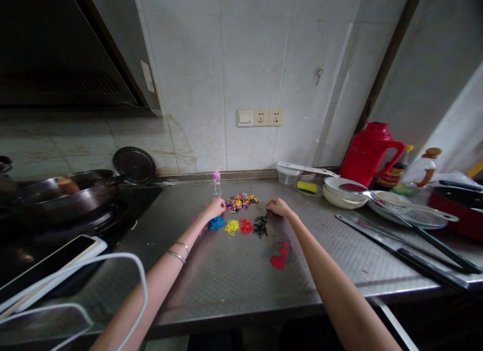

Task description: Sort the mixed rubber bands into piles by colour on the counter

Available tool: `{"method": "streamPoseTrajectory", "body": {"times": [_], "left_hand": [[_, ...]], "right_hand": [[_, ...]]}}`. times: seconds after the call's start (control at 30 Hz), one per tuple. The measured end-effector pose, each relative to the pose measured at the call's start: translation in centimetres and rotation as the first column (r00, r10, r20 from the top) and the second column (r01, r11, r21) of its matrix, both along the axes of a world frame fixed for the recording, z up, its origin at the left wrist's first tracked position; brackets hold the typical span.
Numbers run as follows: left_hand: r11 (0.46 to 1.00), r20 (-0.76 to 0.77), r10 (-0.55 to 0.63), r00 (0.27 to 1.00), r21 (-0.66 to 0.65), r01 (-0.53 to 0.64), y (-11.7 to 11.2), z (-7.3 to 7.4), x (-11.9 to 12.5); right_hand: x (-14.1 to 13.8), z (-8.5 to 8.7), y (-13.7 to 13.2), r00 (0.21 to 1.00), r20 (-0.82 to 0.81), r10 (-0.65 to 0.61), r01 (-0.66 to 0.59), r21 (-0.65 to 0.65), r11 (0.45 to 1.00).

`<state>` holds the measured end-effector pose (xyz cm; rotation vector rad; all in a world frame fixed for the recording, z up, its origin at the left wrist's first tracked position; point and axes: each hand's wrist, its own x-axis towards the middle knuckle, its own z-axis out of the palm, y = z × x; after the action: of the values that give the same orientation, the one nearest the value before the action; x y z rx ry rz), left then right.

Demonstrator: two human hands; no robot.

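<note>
My left hand (216, 208), with bracelets on its wrist, is at the left end of a mixed pile of small coloured bands (243, 202) that look like rubber bands. Its fingers are pinched together; anything in them is too small to make out. Below it lie a blue pile (217, 223), a yellow pile (232, 227), a red pile (246, 226) and a black pile (260, 226), side by side. Some pink bands are partly hidden by my left wrist. My right hand (278, 207) rests above and right of the black pile, fingers curled closed, contents hidden.
A small clear bottle with a pink top (216, 184) stands behind my left hand. Red heart shapes (279, 258) mark the steel counter. To the right are a knife (370, 232), bowls (343, 200) and a red thermos (368, 152); left, a pan (64, 205) and white cable (141, 270).
</note>
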<state>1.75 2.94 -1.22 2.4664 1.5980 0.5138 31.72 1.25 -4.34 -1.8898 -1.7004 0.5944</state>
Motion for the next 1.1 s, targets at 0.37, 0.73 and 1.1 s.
{"method": "streamPoseTrajectory", "body": {"times": [0.37, 0.73, 1.1], "left_hand": [[0.976, 0.241, -0.207, 0.948, -0.018, 0.218, -1.0, 0.4, 1.2], [0.945, 0.321, -0.315, 0.893, 0.014, 0.328, -4.2, -0.1, 4.6], [0.937, 0.654, 0.274, 0.705, -0.347, -0.042, -1.7, 1.3, -6.1]], "right_hand": [[0.4, -0.7, 0.4, 1.0, -0.005, -0.009, 0.01, 0.056, 0.998], [0.7, -1.5, 0.2, 0.978, -0.209, 0.001, 0.011, 0.055, 0.998], [0.3, -1.2, -0.3, 0.976, -0.211, -0.048, 0.07, 0.097, 0.993]]}}
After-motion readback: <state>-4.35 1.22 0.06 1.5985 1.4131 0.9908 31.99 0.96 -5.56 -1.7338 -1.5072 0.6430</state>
